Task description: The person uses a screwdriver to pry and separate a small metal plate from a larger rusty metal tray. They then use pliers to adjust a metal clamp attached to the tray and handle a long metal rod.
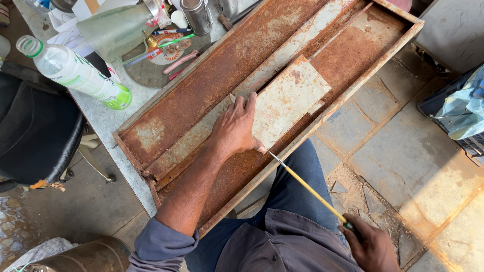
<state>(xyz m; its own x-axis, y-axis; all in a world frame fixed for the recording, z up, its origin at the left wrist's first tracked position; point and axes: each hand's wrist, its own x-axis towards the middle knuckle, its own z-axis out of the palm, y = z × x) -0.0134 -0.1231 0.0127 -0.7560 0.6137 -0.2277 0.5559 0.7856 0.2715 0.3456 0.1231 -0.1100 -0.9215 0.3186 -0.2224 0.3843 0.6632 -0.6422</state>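
Observation:
My left hand lies flat, fingers spread a little, pressing on a pale rusty metal plate inside a long rusted metal tray. A yellow measuring tape runs taut from just under my left thumb, at the plate's near edge, down to my right hand. My right hand grips the tape's far end near my lap. The tray lies slanted across a grey worktable and overhangs it above my legs.
A plastic bottle with a green label lies on the worktable, near a pale green jug, pens, a metal cup and papers. A black chair stands at left. Stone paving lies at right, with a bag.

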